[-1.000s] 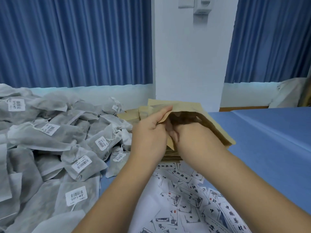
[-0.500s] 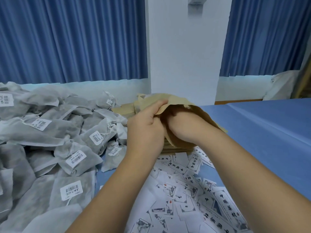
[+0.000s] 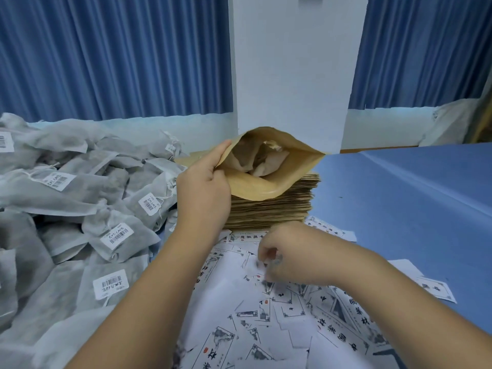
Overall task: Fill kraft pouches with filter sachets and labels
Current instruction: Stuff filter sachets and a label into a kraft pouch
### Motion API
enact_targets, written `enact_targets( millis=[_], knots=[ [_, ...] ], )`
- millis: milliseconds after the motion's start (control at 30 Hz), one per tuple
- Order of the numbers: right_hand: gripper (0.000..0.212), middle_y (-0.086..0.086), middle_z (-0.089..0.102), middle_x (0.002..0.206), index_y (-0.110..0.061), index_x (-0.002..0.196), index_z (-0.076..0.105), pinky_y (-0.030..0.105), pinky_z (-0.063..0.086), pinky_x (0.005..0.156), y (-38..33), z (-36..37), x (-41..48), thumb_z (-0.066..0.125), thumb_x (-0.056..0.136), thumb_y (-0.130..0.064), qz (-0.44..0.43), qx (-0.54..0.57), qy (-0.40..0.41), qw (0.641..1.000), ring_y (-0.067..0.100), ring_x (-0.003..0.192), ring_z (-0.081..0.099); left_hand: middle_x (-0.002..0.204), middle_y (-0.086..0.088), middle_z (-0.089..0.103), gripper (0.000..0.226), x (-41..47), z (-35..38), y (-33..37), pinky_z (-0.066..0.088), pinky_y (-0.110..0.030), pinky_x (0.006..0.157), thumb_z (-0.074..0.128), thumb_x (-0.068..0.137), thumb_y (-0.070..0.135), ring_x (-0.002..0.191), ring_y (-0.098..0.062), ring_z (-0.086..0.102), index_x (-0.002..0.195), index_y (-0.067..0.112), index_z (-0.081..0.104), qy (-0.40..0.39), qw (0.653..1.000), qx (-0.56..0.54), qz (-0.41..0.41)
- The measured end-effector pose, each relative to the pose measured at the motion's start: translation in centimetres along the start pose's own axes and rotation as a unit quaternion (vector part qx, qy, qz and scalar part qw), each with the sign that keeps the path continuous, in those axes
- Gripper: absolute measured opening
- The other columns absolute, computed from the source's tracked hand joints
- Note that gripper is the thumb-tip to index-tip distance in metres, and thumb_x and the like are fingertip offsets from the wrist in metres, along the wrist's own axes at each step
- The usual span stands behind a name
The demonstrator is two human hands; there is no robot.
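Packing workroom: sachet heaps (image 3: 80, 182), pouch stack (image 3: 271, 209)

Blue curtains (image 3: 114, 57) either side of a white wall pillar (image 3: 292, 62), blue table (image 3: 412, 198).

Table as I view it: a blue-covered table (image 3: 399, 195) bears a heap of grey filter sachets (image 3: 80, 209) at left, a stack of kraft pouches (image 3: 271, 211) at centre, and overlapping printed labels (image 3: 332, 328) nearest me.

The right hand (image 3: 292, 258) is out of the brown bag (image 3: 253, 186) now and is down on the pile of paper labels (image 3: 221, 340). The bag's mouth gapes open, and the pale sachets (image 3: 266, 162) inside show.
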State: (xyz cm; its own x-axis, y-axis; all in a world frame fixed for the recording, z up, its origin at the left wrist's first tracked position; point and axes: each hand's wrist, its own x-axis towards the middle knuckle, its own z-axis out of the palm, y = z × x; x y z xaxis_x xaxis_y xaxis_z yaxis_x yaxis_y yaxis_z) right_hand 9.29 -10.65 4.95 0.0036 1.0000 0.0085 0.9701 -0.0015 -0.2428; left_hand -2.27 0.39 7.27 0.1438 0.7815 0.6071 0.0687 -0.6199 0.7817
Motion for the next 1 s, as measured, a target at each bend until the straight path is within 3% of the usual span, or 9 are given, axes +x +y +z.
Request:
enact_targets(
  millis=[133, 200, 333, 433, 567, 667, 767, 867, 1000],
  knots=[
    [0.046, -0.015, 0.056, 0.089, -0.029, 0.102, 0.062, 0.031, 0.053, 0.073, 0.6, 1.0, 0.6, 0.076, 0.065, -0.051, 0.069, 0.036, -0.069, 0.995, 0.007, 0.081, 0.057, 0.111, 0.017, 0.068, 0.056, 0.0, -0.2, 0.3, 0.048, -0.014, 0.086, 0.040, 0.086, -0.003, 0.098, 0.002, 0.060, 0.119, 0.033, 0.067, -0.025, 1.000, 0.006, -0.004],
    [0.048, -0.016, 0.054, 0.085, -0.027, 0.102, 0.062, 0.029, 0.052, 0.071, 0.7, 1.4, 0.7, 0.078, 0.063, -0.050, 0.073, 0.025, -0.074, 0.994, 0.007, 0.079, 0.056, 0.110, 0.019, 0.068, 0.055, 0.0, -0.3, 0.5, 0.047, -0.011, 0.085, 0.041, 0.086, -0.001, 0.096, 0.005, 0.060, 0.118, 0.035, 0.067, -0.037, 0.999, 0.020, -0.002],
    [0.033, -0.014, 0.055, 0.082, -0.027, 0.091, 0.063, 0.030, 0.052, 0.065, 0.7, 1.9, 0.8, 0.078, 0.064, -0.039, 0.071, 0.043, -0.062, 0.995, 0.009, 0.074, 0.057, 0.096, 0.021, 0.070, 0.056, 0.3, -0.7, 0.6, 0.046, -0.010, 0.069, 0.040, 0.082, 0.003, 0.078, 0.002, 0.061, 0.114, 0.040, 0.068, -0.069, 0.997, 0.039, -0.005],
    [0.022, -0.010, 0.058, 0.088, -0.026, 0.086, 0.062, 0.035, 0.056, 0.070, 0.8, 2.1, 0.9, 0.073, 0.067, -0.028, 0.069, 0.049, -0.043, 0.995, 0.012, 0.079, 0.060, 0.089, 0.024, 0.070, 0.058, 0.4, -0.8, 0.8, 0.049, -0.017, 0.070, 0.040, 0.080, 0.004, 0.077, -0.002, 0.063, 0.109, 0.045, 0.068, -0.087, 0.995, 0.035, -0.011],
    [0.033, -0.004, 0.059, 0.099, -0.021, 0.098, 0.063, 0.039, 0.055, 0.077, 0.9, 2.2, 1.0, 0.071, 0.068, -0.032, 0.075, 0.010, -0.042, 0.996, 0.017, 0.088, 0.059, 0.085, 0.023, 0.070, 0.060, 0.3, -0.9, 1.1, 0.057, -0.034, 0.077, 0.039, 0.077, 0.006, 0.077, -0.011, 0.064, 0.098, 0.054, 0.067, -0.096, 0.995, 0.037, -0.016],
    [0.026, 0.002, 0.061, 0.092, -0.014, 0.085, 0.065, 0.035, 0.056, 0.067, 0.8, 2.2, 1.0, 0.068, 0.069, -0.033, 0.053, -0.064, -0.033, 0.996, 0.020, 0.078, 0.059, 0.087, 0.019, 0.071, 0.057, 0.3, -1.0, 1.1, 0.057, -0.041, 0.079, 0.039, 0.074, 0.009, 0.080, -0.013, 0.065, 0.102, 0.048, 0.069, -0.103, 0.994, 0.031, -0.021],
    [0.021, 0.006, 0.056, 0.073, -0.011, 0.065, 0.057, 0.024, 0.039, 0.049, 0.6, 2.4, 1.0, 0.060, 0.071, -0.031, 0.009, -0.133, -0.008, 0.991, 0.022, 0.059, 0.048, 0.089, 0.020, 0.071, 0.055, 0.3, -1.0, 1.3, 0.057, -0.041, 0.083, 0.039, 0.073, 0.011, 0.086, -0.011, 0.065, 0.096, 0.050, 0.069, -0.104, 0.994, 0.022, -0.026],
    [0.022, 0.004, 0.056, 0.071, -0.013, 0.064, 0.054, 0.025, 0.035, 0.051, 0.7, 2.4, 1.1, 0.050, 0.076, -0.031, -0.032, -0.190, 0.047, 0.980, 0.025, 0.061, 0.051, 0.088, 0.024, 0.069, 0.056, 0.2, -1.1, 1.5, 0.057, -0.042, 0.081, 0.040, 0.073, 0.012, 0.084, -0.012, 0.065, 0.090, 0.058, 0.067, -0.107, 0.993, 0.022, -0.032],
    [0.014, -0.003, 0.054, 0.069, -0.020, 0.065, 0.048, 0.025, 0.031, 0.049, 0.9, 1.4, 1.1, 0.044, 0.077, -0.026, -0.048, -0.173, 0.109, 0.978, 0.023, 0.061, 0.049, 0.088, 0.024, 0.069, 0.054, 0.2, -1.1, 1.4, 0.058, -0.042, 0.079, 0.042, 0.074, 0.012, 0.081, -0.011, 0.065, 0.091, 0.058, 0.067, -0.108, 0.993, 0.012, -0.048]
  ],
)
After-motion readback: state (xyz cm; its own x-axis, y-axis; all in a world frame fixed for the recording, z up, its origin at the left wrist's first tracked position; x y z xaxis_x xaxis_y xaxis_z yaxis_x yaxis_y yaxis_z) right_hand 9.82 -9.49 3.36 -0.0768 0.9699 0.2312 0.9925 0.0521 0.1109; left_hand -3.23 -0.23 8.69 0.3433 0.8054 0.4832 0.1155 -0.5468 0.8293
